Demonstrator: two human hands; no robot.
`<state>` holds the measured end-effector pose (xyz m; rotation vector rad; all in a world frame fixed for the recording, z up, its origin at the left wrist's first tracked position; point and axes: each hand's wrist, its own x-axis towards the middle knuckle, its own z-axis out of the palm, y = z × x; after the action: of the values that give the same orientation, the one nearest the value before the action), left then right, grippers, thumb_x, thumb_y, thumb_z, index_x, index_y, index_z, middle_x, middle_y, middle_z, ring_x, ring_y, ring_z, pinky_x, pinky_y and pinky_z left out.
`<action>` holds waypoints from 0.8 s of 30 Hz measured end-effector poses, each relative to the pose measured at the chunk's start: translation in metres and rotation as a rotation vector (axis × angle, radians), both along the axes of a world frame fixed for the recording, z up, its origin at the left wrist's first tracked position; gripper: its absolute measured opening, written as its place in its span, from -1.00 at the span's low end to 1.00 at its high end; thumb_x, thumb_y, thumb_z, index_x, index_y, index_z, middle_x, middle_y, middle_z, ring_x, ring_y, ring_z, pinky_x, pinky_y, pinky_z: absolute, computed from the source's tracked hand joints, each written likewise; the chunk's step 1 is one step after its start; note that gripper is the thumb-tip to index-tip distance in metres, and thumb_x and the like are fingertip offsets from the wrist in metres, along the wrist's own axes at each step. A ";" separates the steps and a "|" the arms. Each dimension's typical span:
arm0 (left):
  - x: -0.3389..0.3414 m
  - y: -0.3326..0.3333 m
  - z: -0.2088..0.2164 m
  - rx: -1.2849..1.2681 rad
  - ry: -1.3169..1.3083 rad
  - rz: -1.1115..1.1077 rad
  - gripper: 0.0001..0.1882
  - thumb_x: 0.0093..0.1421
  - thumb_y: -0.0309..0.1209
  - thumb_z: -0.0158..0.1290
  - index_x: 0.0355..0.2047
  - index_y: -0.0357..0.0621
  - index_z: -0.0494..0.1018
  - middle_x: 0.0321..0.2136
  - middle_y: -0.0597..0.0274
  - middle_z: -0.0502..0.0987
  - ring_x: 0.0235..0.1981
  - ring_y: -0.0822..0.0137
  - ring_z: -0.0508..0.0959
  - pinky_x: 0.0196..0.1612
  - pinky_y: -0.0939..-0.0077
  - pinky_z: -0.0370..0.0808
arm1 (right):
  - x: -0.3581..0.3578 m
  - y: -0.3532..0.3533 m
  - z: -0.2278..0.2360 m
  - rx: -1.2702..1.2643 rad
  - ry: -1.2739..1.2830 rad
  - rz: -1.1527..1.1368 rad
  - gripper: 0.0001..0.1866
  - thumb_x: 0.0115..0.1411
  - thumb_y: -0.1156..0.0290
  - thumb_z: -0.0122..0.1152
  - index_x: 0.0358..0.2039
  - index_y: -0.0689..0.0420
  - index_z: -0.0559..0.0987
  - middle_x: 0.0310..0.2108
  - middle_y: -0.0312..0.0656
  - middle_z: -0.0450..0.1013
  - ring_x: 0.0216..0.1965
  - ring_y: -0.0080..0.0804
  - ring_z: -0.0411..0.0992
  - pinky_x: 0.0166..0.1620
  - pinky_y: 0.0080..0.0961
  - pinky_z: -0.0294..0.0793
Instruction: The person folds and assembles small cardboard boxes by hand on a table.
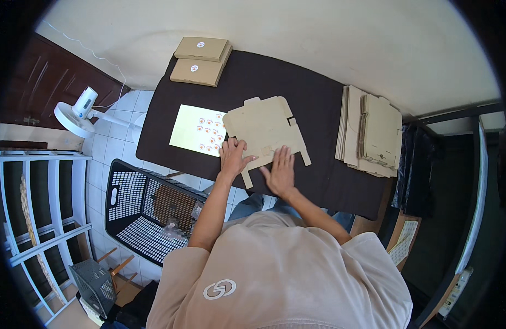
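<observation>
A flat, unfolded brown cardboard box blank (261, 125) lies on the dark cloth in front of me, its two narrow end flaps pointing toward me. My left hand (231, 157) is at its near left corner, fingers bent and thumb spread over the cardboard. Flat on the near right part of the blank rests my right hand (282, 171), fingers stretched out. Left of the blank is a pale sticker sheet (194, 127) with several small round red-and-white stickers, its right edge close to the cardboard.
Two closed boxes (195, 71) with round stickers sit at the table's far left. Stacked cardboard blanks (382, 131) lie at the right end of the dark-covered table (319, 186). A black plastic crate (124, 219) stands on the floor at left, near a white fan (76, 118).
</observation>
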<state>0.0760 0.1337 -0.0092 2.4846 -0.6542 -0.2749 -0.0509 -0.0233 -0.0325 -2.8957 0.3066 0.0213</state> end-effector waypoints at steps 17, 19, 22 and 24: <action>0.009 -0.004 0.007 0.170 0.099 -0.032 -0.47 -0.05 -0.03 0.37 -0.20 0.04 0.39 -0.12 0.10 0.29 -0.05 0.03 0.30 -0.02 0.05 0.24 | -0.042 -0.019 0.018 0.099 -0.074 0.225 -0.36 0.35 0.05 -0.03 0.22 0.35 0.33 0.32 0.15 0.15 0.38 0.03 0.05 0.39 -0.01 -0.05; -0.002 -0.002 0.009 0.069 0.021 -0.042 -0.48 -0.01 -0.08 0.35 -0.12 0.01 0.42 -0.09 0.10 0.32 -0.02 0.04 0.31 0.00 0.08 0.23 | -0.036 -0.035 0.030 0.139 -0.103 0.142 -0.44 0.33 0.14 0.05 0.16 0.34 0.41 0.27 0.17 0.24 0.33 0.07 0.16 0.35 -0.04 0.08; -0.022 0.003 0.011 -0.080 -0.086 -0.133 -0.51 0.07 -0.20 0.29 0.00 -0.03 0.47 -0.03 0.08 0.36 0.04 0.06 0.32 0.03 0.11 0.20 | -0.019 -0.052 0.061 0.521 -0.137 -0.160 -0.74 0.20 0.46 0.19 -0.12 0.30 0.53 -0.01 0.14 0.45 0.05 0.14 0.40 0.12 -0.11 0.37; -0.042 0.007 0.006 -0.147 -0.063 -0.214 -0.63 0.18 -0.34 0.17 0.01 -0.06 0.51 0.03 0.04 0.41 0.13 0.07 0.31 0.08 0.09 0.16 | -0.012 -0.055 0.068 0.401 -0.299 -0.133 -0.71 0.20 0.45 0.20 -0.09 0.31 0.54 0.00 0.12 0.46 0.07 0.11 0.40 0.14 -0.15 0.38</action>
<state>0.0340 0.1407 -0.0037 2.2926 -0.9349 -0.2201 -0.0629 -0.0788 0.0355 -2.4321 0.3872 -0.3301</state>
